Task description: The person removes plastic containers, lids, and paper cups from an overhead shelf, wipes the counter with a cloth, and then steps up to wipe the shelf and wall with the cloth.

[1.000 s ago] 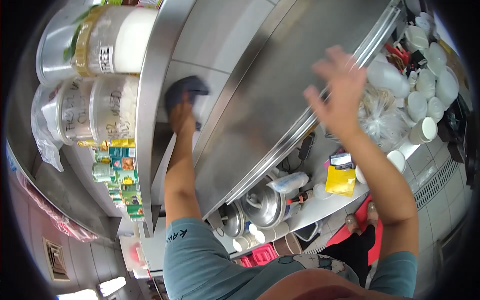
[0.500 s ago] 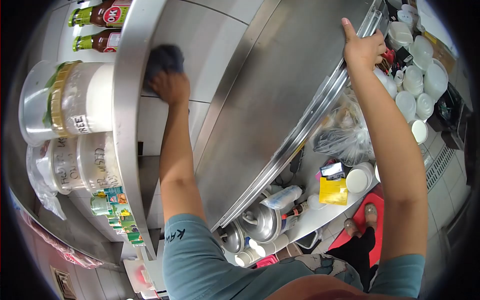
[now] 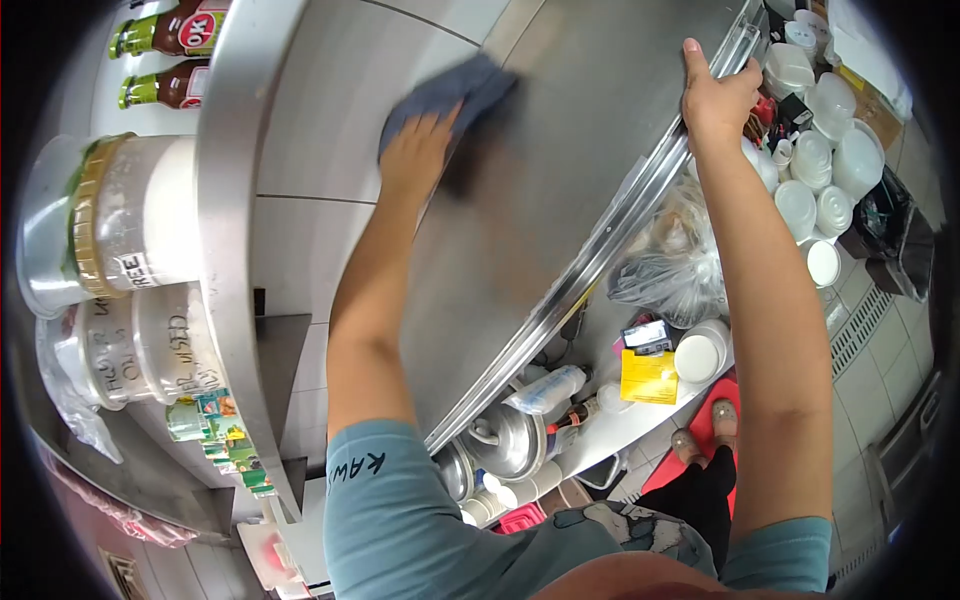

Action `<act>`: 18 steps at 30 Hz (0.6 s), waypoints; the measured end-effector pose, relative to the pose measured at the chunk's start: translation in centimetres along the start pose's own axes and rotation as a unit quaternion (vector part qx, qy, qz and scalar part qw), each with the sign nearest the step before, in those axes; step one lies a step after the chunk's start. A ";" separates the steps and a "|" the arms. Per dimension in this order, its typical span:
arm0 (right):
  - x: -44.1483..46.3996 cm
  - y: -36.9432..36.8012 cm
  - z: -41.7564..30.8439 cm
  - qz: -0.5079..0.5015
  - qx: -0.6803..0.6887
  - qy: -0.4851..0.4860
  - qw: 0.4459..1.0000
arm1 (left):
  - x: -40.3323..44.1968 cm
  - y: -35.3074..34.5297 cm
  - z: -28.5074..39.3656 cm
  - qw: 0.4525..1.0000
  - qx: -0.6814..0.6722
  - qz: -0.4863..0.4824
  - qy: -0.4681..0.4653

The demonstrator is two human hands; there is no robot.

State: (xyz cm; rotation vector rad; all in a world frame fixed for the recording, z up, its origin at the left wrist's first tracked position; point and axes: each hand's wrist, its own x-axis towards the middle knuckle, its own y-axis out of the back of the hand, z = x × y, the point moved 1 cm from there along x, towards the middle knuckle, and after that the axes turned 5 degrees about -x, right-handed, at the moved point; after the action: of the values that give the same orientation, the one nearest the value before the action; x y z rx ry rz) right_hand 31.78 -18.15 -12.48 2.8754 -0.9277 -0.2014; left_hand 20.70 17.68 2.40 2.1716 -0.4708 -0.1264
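Spread fingers of my left hand [image 3: 418, 155] press a dark blue-grey cloth [image 3: 455, 95] across the line where the white tiled wall [image 3: 320, 130] meets the stainless steel counter [image 3: 560, 150]. The cloth is crumpled and partly under the fingers. My right hand [image 3: 722, 100] grips the shiny metal edge [image 3: 620, 225] of the counter, with its thumb on top and the other fingers curled over the far side.
A metal shelf [image 3: 235, 150] at left carries sauce bottles [image 3: 170, 85], labelled tubs [image 3: 165, 215] and small green packets [image 3: 225, 440]. Under the counter lie pot lids [image 3: 510, 440], a plastic bag [image 3: 680, 260] and a yellow box [image 3: 650, 377]. White containers [image 3: 815, 160] crowd the far right.
My left hand has moved the cloth rightward and slightly up, from the tiles beside the shelf to the counter's rear edge. The right hand keeps its grip; the view has shifted slightly.
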 end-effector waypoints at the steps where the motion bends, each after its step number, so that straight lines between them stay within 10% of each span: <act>1: -0.2 0.0 0.0 -0.003 0.004 -0.004 1.000 | -4.5 -0.7 -1.0 0.999 0.030 0.014 -0.024; 5: -0.4 0.4 -0.5 0.008 -0.027 0.011 1.000 | -22.2 1.5 -3.8 0.986 0.068 -0.150 0.028; 9: -0.5 0.2 -0.2 0.014 -0.018 0.027 0.999 | -15.8 5.7 -5.7 0.907 0.157 -0.323 0.219; 10: -0.6 0.2 0.0 0.006 -0.022 0.026 0.999 | -15.3 4.2 -8.7 0.968 0.199 -0.044 0.150; 12: -0.1 0.2 0.1 0.015 -0.005 0.044 0.999 | -5.1 9.3 -8.0 0.946 0.144 0.060 0.284; 14: 0.5 0.1 0.5 0.008 0.003 0.062 0.998 | 0.0 9.1 -8.9 0.948 0.175 0.132 0.229; 18: 0.6 0.0 0.3 -0.024 0.058 0.022 0.998 | 0.1 4.5 -4.1 0.980 0.193 -0.006 0.044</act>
State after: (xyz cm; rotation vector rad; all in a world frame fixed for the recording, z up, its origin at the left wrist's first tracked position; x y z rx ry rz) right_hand 32.18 -18.52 -12.87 2.9982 -0.8911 -0.0911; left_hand 20.55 18.33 8.50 2.5472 -0.4600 0.0593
